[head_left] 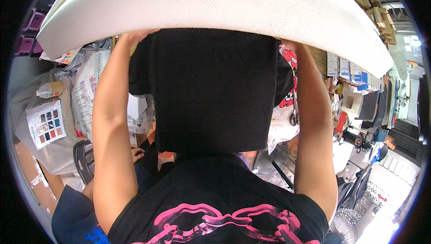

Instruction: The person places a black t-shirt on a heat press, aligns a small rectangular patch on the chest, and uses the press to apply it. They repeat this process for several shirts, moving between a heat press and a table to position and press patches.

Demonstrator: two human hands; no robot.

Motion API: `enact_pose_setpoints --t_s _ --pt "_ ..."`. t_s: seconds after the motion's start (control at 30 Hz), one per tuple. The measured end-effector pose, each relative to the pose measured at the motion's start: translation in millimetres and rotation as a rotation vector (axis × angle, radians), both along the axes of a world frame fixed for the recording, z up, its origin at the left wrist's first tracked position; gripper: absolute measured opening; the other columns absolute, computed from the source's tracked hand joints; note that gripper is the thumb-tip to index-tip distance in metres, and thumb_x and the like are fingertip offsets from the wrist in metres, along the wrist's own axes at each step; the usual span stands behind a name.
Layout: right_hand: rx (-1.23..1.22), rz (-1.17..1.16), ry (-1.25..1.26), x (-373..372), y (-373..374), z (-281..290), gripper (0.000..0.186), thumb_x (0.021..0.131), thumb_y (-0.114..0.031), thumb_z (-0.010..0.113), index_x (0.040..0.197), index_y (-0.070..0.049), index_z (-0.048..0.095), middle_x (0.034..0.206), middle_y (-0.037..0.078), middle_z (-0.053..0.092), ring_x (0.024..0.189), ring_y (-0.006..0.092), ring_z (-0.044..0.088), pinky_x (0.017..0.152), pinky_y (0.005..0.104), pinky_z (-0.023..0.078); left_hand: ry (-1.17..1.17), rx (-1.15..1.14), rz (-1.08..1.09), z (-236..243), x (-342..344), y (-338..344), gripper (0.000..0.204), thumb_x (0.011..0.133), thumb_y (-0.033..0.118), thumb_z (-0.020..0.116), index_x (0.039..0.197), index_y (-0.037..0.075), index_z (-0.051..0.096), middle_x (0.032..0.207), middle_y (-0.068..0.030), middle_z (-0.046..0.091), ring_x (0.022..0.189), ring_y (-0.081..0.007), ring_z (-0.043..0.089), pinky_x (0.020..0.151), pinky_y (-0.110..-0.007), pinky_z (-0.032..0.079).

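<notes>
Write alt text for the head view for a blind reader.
A black T-shirt is held spread between a person's left hand and right hand, both partly hidden by a curved white panel. Scissors show beside the right forearm.

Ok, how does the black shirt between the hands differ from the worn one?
The raised shirt looks plain; the worn shirt carries a pink chain print. The raised shirt hangs fairly flat between the left hand and right hand; the worn shirt drapes over the body. Both are black.
</notes>
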State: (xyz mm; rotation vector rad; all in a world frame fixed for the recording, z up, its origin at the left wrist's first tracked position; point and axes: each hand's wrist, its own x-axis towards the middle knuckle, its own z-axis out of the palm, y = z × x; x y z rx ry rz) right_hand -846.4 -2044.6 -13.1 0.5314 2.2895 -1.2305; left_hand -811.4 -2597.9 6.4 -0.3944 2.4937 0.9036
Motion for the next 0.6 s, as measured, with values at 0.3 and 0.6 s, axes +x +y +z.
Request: enact_pose_setpoints --t_s 0.3,0.6 --pt "0.61 0.488 0.75 76.8 -36.0 17.1 0.042 0.098 -0.033 0.055 0.132 -0.007 0.057 0.128 0.018 0.062 0.118 0.0315 0.059 0.102 0.0416 0.043 0.457 -0.299 -0.051 -28.0 3.7 -7.9 0.047 0.096 0.037 0.061 0.128 0.003 0.06 0.113 -0.0142 0.067 0.093 -0.0252 0.057 0.079 -0.041 0.046" --pt "0.585 0.177 0.555 66.2 -49.5 -9.5 0.048 0.1 -0.044 0.052 0.122 -0.002 0.063 0.115 0.021 0.068 0.109 0.031 0.065 0.095 0.0408 0.048 0.608 -0.303 0.033 -41.7 51.0 14.7 0.05 0.095 0.042 0.058 0.123 0.001 0.065 0.12 -0.0175 0.067 0.11 -0.0282 0.063 0.096 -0.04 0.048"
